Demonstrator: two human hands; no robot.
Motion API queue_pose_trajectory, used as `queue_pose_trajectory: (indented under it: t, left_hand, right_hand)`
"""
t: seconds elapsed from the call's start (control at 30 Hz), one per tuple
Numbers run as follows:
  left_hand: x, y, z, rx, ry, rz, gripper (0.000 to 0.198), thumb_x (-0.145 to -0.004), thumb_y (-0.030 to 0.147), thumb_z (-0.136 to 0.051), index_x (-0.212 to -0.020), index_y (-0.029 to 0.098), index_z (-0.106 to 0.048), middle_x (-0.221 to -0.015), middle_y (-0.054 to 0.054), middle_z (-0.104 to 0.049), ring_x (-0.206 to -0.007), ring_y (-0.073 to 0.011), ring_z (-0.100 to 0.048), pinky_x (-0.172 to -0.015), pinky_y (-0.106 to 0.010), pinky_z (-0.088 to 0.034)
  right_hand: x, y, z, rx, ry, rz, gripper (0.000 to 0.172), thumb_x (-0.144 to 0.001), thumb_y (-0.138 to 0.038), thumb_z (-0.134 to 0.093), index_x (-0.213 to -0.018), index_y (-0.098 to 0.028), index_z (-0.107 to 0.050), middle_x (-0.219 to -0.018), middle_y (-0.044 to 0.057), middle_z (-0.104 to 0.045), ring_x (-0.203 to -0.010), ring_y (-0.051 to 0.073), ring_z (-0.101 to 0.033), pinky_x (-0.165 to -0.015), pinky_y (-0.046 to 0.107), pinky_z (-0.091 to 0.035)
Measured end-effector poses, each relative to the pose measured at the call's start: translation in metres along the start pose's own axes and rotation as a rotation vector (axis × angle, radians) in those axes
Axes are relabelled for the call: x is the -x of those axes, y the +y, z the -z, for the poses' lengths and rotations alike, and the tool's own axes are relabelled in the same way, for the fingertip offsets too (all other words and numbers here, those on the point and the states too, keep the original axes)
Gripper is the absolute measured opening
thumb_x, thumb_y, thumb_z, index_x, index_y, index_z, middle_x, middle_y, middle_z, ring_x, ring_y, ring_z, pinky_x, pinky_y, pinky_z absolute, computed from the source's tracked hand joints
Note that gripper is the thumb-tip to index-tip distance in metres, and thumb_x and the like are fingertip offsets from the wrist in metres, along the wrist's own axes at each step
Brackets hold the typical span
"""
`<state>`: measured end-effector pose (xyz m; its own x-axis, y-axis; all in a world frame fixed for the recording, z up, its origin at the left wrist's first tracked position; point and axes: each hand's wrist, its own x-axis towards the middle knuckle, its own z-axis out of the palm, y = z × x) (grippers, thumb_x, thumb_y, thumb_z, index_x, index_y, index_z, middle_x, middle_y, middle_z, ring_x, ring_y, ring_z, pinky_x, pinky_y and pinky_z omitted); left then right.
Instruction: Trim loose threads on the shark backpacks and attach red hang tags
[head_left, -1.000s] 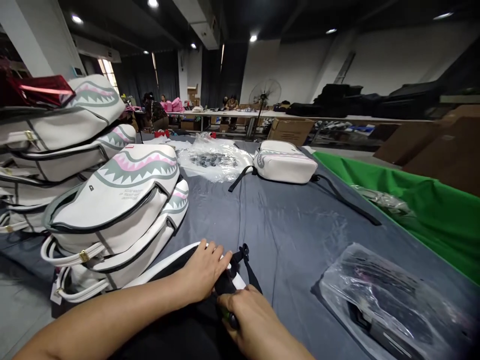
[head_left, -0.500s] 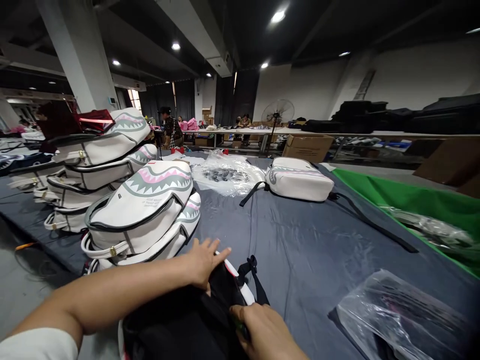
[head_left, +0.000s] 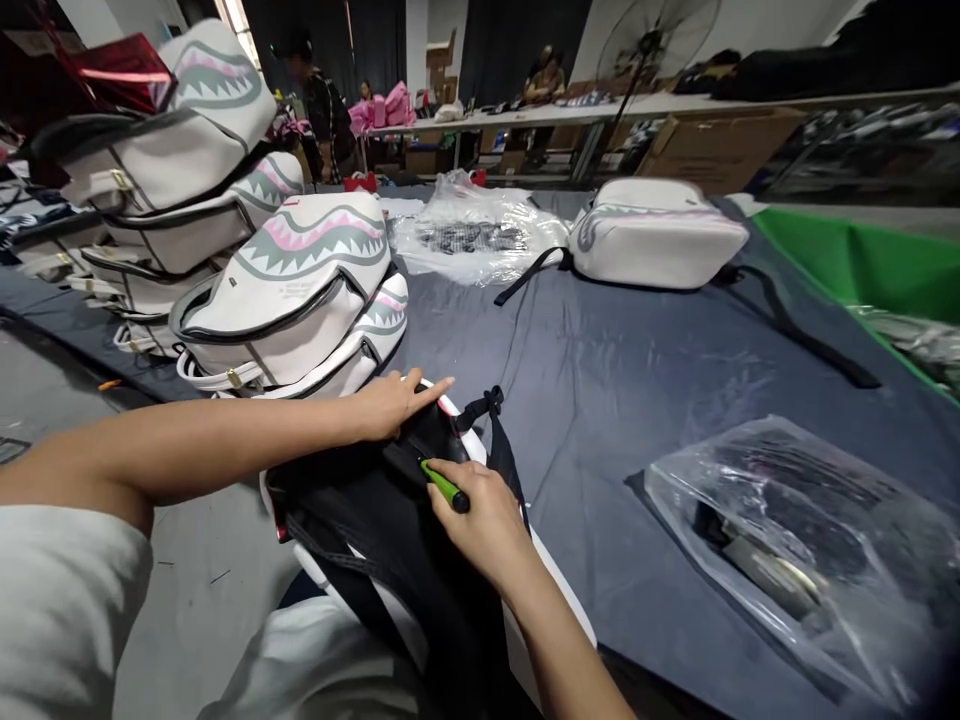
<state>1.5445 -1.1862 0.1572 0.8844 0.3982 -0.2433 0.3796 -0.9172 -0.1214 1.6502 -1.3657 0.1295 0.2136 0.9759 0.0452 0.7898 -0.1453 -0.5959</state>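
A backpack (head_left: 375, 510) lies with its black back panel up at the near edge of the grey-covered table (head_left: 600, 400). My left hand (head_left: 390, 403) lies on its top end, fingers stretched out and flat. My right hand (head_left: 480, 520) is closed round a small green tool (head_left: 442, 487), its tip on the black panel. A black strap loop (head_left: 480, 405) sticks out of the backpack's top just beyond both hands.
White shark-mouth backpacks (head_left: 292, 290) are stacked at the left. Another white backpack (head_left: 652, 232) lies farther back with black straps trailing. Clear plastic bags lie at the back (head_left: 472, 235) and near right (head_left: 810, 540). Green cloth (head_left: 870, 270) covers the right. People stand at distant tables.
The view has tilted down and drawn closer. The green tool now shows in my right hand, and more of the black-backed backpack is visible. My left hand stays on its top.
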Motion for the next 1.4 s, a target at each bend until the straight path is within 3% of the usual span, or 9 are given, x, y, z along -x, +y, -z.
queue_pose_trajectory:
  t: [0.2,0.4,0.5,0.6,0.7,0.8,0.9,1.1,1.4]
  left_hand:
    - [0.006,-0.007,-0.008,0.047,0.062,0.006,0.101,-0.08,0.016,-0.064,-0.155,0.03,0.002,-0.153,-0.017,-0.03,-0.115,-0.0289,-0.058,-0.091,-0.037,-0.049]
    - [0.003,-0.002,-0.002,0.076,0.001,0.119,0.123,-0.069,0.026,-0.08,-0.154,0.026,0.008,-0.159,-0.022,-0.016,-0.129,-0.0372,-0.046,-0.092,-0.039,-0.05]
    - [0.001,-0.004,-0.004,0.05,0.01,0.084,0.124,-0.069,0.022,-0.08,-0.154,0.028,0.011,-0.156,-0.022,-0.023,-0.121,-0.0361,-0.052,-0.085,-0.039,-0.052]
    - [0.005,-0.004,-0.011,0.082,0.081,0.063,0.109,-0.078,0.018,-0.07,-0.154,0.029,0.007,-0.151,-0.017,-0.033,-0.118,-0.0309,-0.055,-0.086,-0.036,-0.051]
    - [0.01,-0.002,-0.015,0.104,0.13,0.19,0.092,-0.086,0.02,-0.06,-0.155,0.026,0.0,-0.147,-0.018,-0.039,-0.119,-0.0302,-0.055,-0.09,-0.036,-0.049]
    - [0.009,-0.003,-0.011,0.135,0.016,0.281,0.089,-0.087,0.028,-0.06,-0.156,0.022,-0.004,-0.129,-0.02,-0.053,-0.109,-0.0317,-0.062,-0.084,-0.037,-0.05]
    - [0.005,-0.01,-0.004,0.172,-0.108,0.205,0.094,-0.084,0.027,-0.062,-0.156,0.019,-0.002,-0.126,-0.02,-0.055,-0.107,-0.0315,-0.063,-0.083,-0.035,-0.049]
    - [0.002,-0.019,-0.003,0.219,-0.098,0.132,0.095,-0.082,0.022,-0.059,-0.156,0.02,0.002,-0.126,-0.018,-0.055,-0.107,-0.029,-0.063,-0.085,-0.033,-0.048]
    - [-0.005,-0.027,0.007,0.269,-0.246,0.082,0.097,-0.081,0.013,-0.053,-0.155,0.021,0.01,-0.134,-0.02,-0.052,-0.11,-0.028,-0.064,-0.085,-0.032,-0.049]
  right_hand:
    - [-0.011,0.005,-0.014,-0.035,0.065,0.054,0.03,-0.085,-0.016,-0.063,-0.113,-0.023,-0.071,-0.107,0.006,-0.074,-0.098,0.024,-0.068,-0.087,0.039,-0.052]
    - [-0.023,0.0,-0.03,-0.077,0.118,0.101,0.032,-0.087,-0.016,-0.061,-0.118,-0.022,-0.068,-0.119,0.006,-0.071,-0.102,0.024,-0.07,-0.09,0.04,-0.054]
    - [-0.024,0.002,-0.036,-0.081,0.151,0.105,0.033,-0.087,-0.016,-0.061,-0.119,-0.022,-0.067,-0.12,0.006,-0.071,-0.1,0.025,-0.071,-0.089,0.041,-0.054]
    - [-0.024,0.006,-0.038,-0.095,0.164,0.103,0.032,-0.087,-0.017,-0.063,-0.118,-0.023,-0.067,-0.119,0.004,-0.071,-0.1,0.025,-0.071,-0.09,0.041,-0.054]
    - [-0.024,0.007,-0.036,-0.128,0.156,0.103,0.032,-0.087,-0.017,-0.063,-0.118,-0.022,-0.068,-0.116,0.004,-0.072,-0.098,0.024,-0.072,-0.09,0.038,-0.055]
    - [-0.022,0.007,-0.033,-0.153,0.142,0.084,0.032,-0.087,-0.018,-0.062,-0.118,-0.022,-0.068,-0.111,0.003,-0.074,-0.096,0.024,-0.072,-0.089,0.037,-0.055]
    - [-0.02,0.005,-0.03,-0.158,0.136,0.061,0.032,-0.088,-0.019,-0.062,-0.119,-0.022,-0.068,-0.109,0.003,-0.075,-0.096,0.025,-0.072,-0.088,0.039,-0.055]
    - [-0.021,0.0,-0.027,-0.132,0.105,0.052,0.033,-0.088,-0.018,-0.06,-0.119,-0.023,-0.068,-0.113,0.003,-0.074,-0.096,0.024,-0.072,-0.083,0.036,-0.055]
    - [-0.028,-0.003,-0.024,-0.14,0.097,0.01,0.03,-0.088,-0.023,-0.059,-0.116,-0.023,-0.07,-0.102,0.003,-0.077,-0.086,0.024,-0.073,-0.08,0.037,-0.055]
